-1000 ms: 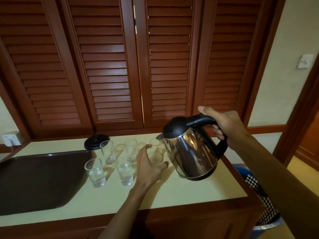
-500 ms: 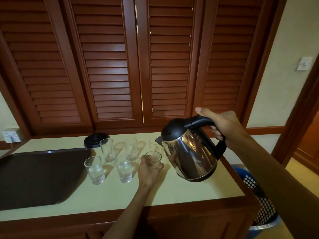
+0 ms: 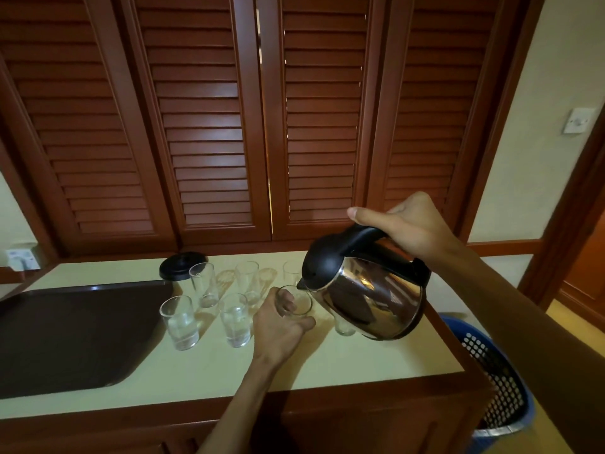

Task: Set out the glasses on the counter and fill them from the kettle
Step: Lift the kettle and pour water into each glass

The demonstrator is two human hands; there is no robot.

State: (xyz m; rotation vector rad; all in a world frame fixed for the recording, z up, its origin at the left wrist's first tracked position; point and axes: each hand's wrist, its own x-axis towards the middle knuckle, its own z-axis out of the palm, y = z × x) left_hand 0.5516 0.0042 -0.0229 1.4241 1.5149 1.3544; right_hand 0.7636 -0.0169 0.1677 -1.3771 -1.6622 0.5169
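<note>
While the right hand (image 3: 415,229) is gripping the kettle (image 3: 366,290) handle and tipping its spout over the glass (image 3: 296,301) on the counter (image 3: 360,362), the left hand (image 3: 278,326) is wrapping around that glass, so tipping slowly is looking safest.

kettle (image 3: 370,293) hiding a glass (image 3: 344,326), basket (image 3: 501,381) cut off by counter
</note>
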